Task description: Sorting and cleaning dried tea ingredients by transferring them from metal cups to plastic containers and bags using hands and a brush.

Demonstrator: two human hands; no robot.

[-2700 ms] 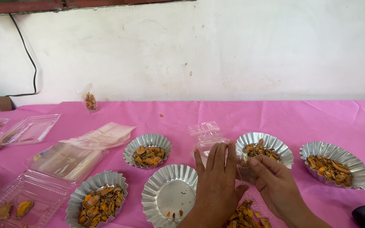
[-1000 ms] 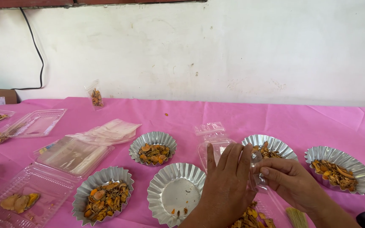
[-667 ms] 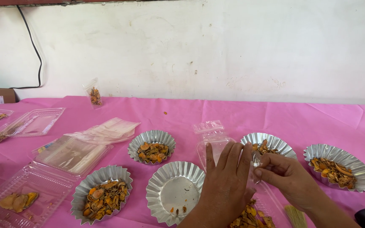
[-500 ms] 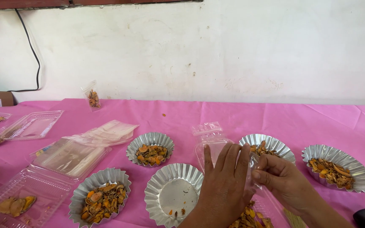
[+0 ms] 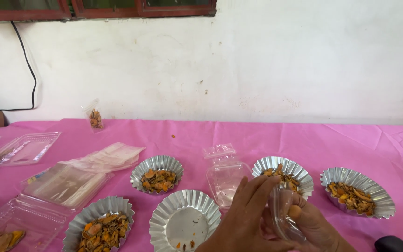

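Clear plastic, a small pouch [image 5: 283, 217], was pinched between both hands at the bottom edge of the head view. The left hand [image 5: 246, 219] lay over its near side with fingers stretched forward and closed against the film, while the right hand [image 5: 311, 224] gripped the other side, thumb pressed on the plastic. Just beyond the hands stood a small clear lidded box [image 5: 225, 175], its lid tipped back. To its right, touching the fingertips' line of sight, sat a fluted foil cup of orange-brown dried slices [image 5: 283, 173], and farther right another filled foil cup [image 5: 356, 192]. Left of the hands lay a nearly empty foil cup [image 5: 184, 221] holding only a few crumbs, with two filled cups near it: one behind [image 5: 157, 173] and one at the lower left [image 5: 100, 224]. A stack of clear bags [image 5: 82, 172] and open clamshell trays [image 5: 19, 149] rested farther left on the pink tablecloth [image 5: 341, 144]. A small filled bag [image 5: 94, 116] leaned against the white wall [image 5: 257, 65].
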